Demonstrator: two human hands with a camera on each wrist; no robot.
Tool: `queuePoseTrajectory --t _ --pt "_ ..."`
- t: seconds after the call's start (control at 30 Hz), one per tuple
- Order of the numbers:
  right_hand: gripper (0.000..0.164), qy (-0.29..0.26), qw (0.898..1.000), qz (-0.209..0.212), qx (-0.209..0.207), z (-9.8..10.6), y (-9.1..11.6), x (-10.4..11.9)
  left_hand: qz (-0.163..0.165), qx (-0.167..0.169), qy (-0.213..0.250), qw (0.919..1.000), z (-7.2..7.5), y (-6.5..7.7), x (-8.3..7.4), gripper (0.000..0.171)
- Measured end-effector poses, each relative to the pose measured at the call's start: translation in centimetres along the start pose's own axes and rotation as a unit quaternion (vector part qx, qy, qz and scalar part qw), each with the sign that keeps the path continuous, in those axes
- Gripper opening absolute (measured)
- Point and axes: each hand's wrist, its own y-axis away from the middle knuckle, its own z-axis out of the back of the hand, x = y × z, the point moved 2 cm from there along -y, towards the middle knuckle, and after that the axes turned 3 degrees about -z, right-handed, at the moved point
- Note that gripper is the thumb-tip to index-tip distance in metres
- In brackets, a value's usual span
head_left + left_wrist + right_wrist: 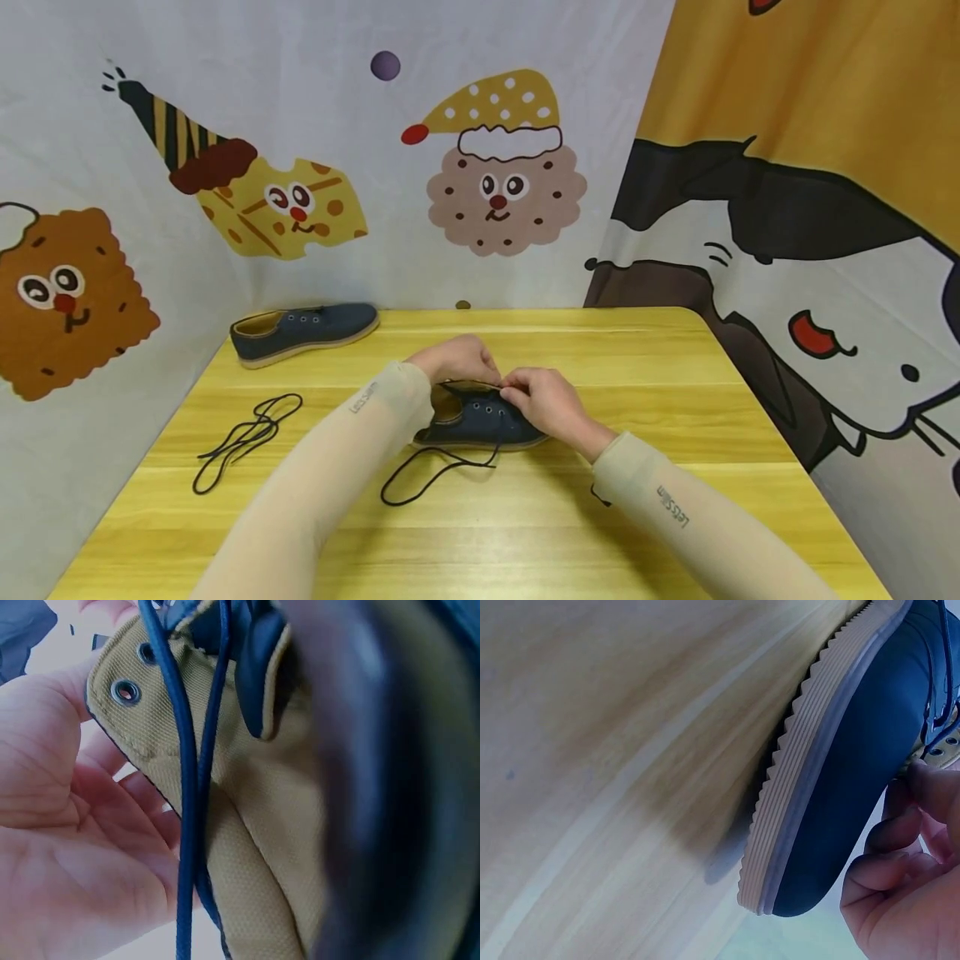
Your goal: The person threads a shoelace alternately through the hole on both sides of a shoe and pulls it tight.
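A dark blue lace-up shoe (468, 429) with a tan lining stands on the table, toe to the right. My left hand (461, 358) reaches over its far side. In the left wrist view, the left thumb and fingers grip the eyelet flap (154, 724) from both faces, and two strands of dark shoelace (187, 787) cross in front of it. My right hand (551, 404) is at the far eyelets. In the right wrist view, its thumb and index finger pinch the lace beside the flap; the tip is hidden. A lace loop (401, 500) trails onto the table in front.
A matching shoe (307, 329), its eyelets unlaced, stands at the table's far left corner. A loose, tangled dark shoelace (247, 437) lies at the left. A small dark piece (600, 496) shows beside the right sleeve. A cartoon-printed cloth (502, 283) hangs behind the wooden table (637, 350).
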Motion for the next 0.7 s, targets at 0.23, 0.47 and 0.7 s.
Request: queuePoseTrajectory --t 0.23,0.47,0.7 --pt "0.007 0.007 1.0 0.002 -0.001 -0.1 0.0 0.0 -0.049 0.046 -0.027 0.9974 -0.3 0.0 -0.2 0.035" --pt "0.009 -0.003 1.0 -0.002 0.005 -0.4 0.2 0.1 -0.046 0.078 -0.021 0.9957 -0.8 -0.1 -0.2 0.038" --pt "0.051 -0.181 0.971 -0.138 0.072 -0.5 0.5 1.3 -0.013 0.057 0.036 0.9976 -0.8 0.3 0.2 0.039"
